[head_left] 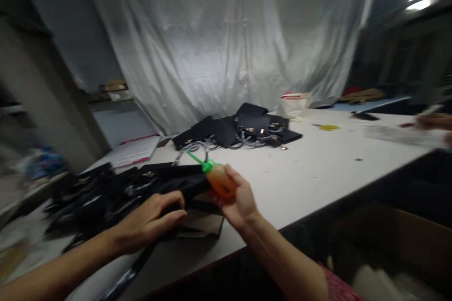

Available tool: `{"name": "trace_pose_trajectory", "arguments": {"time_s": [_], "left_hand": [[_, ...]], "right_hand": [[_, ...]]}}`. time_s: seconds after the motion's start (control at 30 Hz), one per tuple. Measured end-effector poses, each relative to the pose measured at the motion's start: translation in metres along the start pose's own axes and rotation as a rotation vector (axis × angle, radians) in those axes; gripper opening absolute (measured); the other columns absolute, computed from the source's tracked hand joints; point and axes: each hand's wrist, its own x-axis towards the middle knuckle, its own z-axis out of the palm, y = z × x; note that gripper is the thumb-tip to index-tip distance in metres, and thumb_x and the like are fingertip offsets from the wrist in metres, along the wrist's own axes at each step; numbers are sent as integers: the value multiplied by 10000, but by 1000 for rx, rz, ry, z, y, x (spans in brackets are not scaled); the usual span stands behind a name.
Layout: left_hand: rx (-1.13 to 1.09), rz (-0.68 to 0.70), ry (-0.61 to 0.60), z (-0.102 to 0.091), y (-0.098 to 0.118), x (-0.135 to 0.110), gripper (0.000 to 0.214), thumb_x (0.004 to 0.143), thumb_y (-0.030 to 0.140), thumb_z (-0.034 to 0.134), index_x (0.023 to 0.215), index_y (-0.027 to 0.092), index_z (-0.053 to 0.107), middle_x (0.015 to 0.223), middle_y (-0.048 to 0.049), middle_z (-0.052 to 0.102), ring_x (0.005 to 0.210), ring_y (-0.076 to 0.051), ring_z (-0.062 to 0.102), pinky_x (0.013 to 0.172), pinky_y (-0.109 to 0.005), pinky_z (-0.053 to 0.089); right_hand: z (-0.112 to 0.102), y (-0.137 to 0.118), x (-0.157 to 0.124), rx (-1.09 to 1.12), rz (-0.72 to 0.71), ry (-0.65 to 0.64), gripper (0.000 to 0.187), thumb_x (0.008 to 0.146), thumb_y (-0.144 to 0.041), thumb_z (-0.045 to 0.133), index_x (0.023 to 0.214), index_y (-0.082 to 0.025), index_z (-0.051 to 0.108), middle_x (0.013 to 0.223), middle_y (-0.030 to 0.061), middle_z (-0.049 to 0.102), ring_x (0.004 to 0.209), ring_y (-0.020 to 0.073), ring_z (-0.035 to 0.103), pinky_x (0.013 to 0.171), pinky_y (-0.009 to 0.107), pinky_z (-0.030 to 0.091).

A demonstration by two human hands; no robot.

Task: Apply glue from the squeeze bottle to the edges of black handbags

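Observation:
My right hand [238,200] is closed around a small squeeze bottle [221,181] with orange contents. The bottle's green nozzle [197,160] points up and to the left. Beside it, my left hand [155,218] has its thumb and forefinger curled over a black bag [189,183], whose lower part shows a brown inner face [199,223]. Its other fingers are hidden. A black strap [123,280] hangs down toward the table's near edge. To the left lie several more black bags [95,202] with metal fittings, blurred.
Another pile of black bags [229,129] with grey cords lies at the back of the white table [275,183]. Farther right are a white cloth pouch [295,105], yellow-handled scissors [328,127] and another person's hand [436,121]. Papers [136,150] lie at the back left; a cardboard box [406,230] stands below.

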Motion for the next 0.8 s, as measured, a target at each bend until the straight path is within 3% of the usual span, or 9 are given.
{"name": "trace_pose_trajectory", "arguments": {"time_s": [0.07, 0.13, 0.2, 0.27, 0.33, 0.4, 0.57, 0.7, 0.8], "left_hand": [[-98, -127, 107, 2, -6, -11, 527, 983, 553, 332, 649, 167, 464, 602, 40, 435, 565, -93, 425, 536, -226, 347], [-67, -208, 265, 7, -9, -8, 473, 962, 483, 416, 601, 177, 410, 577, 46, 407, 549, -89, 394, 544, -236, 315], [33, -245, 435, 9, -8, 1, 334, 890, 415, 559, 673, 184, 452, 624, 48, 462, 577, -99, 431, 576, -241, 335], [105, -266, 510, 9, -4, 10, 299, 781, 410, 709, 863, 189, 525, 737, 35, 550, 643, -127, 505, 619, -251, 384], [124, -273, 472, 7, -1, 18, 542, 685, 442, 808, 1087, 198, 538, 901, -2, 616, 763, -175, 586, 693, -278, 447], [150, -275, 402, 6, 0, 27, 645, 663, 458, 828, 1192, 223, 544, 1026, -36, 626, 881, -226, 625, 768, -318, 488], [314, -214, 283, 4, -2, 52, 306, 763, 301, 726, 1055, 234, 665, 1030, -63, 606, 898, -254, 653, 770, -334, 520], [415, -192, 402, -3, -16, 59, 143, 881, 247, 562, 938, 224, 691, 1135, -83, 573, 801, -198, 648, 705, -312, 508], [373, -163, 440, -9, -34, 58, 110, 889, 224, 557, 885, 209, 666, 1178, -77, 585, 820, -182, 644, 723, -295, 492]], "right_hand": [[-2, -1, 4, 12, 3, -4, 144, 839, -286, 700, 928, -173, 687, 824, 27, 734, 723, 173, 665, 627, 301, 582], [-2, -2, 5, 12, 2, 1, 123, 838, -273, 709, 912, -176, 695, 833, 22, 738, 727, 174, 668, 626, 308, 592], [-1, -2, 2, 6, -8, 3, 115, 846, -268, 708, 911, -174, 700, 849, 26, 741, 739, 175, 671, 630, 314, 599], [1, -1, -3, 6, -34, -3, 107, 854, -261, 706, 914, -173, 705, 866, 32, 743, 759, 178, 676, 640, 324, 608], [4, 2, -9, 7, -60, -28, 108, 857, -259, 709, 917, -168, 707, 890, 42, 744, 783, 185, 680, 656, 339, 618], [8, 7, -17, 0, -66, -63, 138, 858, -274, 716, 931, -157, 707, 918, 60, 742, 803, 193, 680, 665, 352, 624], [19, 13, -33, 11, -41, -88, 179, 839, -280, 743, 954, -153, 692, 969, 75, 737, 843, 195, 689, 720, 365, 632], [16, -1, -39, -15, -58, -82, 248, 800, -292, 774, 984, -154, 681, 999, 88, 745, 827, 237, 727, 733, 377, 637], [3, -21, -40, -45, -80, -55, 279, 785, -280, 781, 1002, -145, 670, 1003, 113, 745, 830, 289, 743, 701, 383, 642]]}}
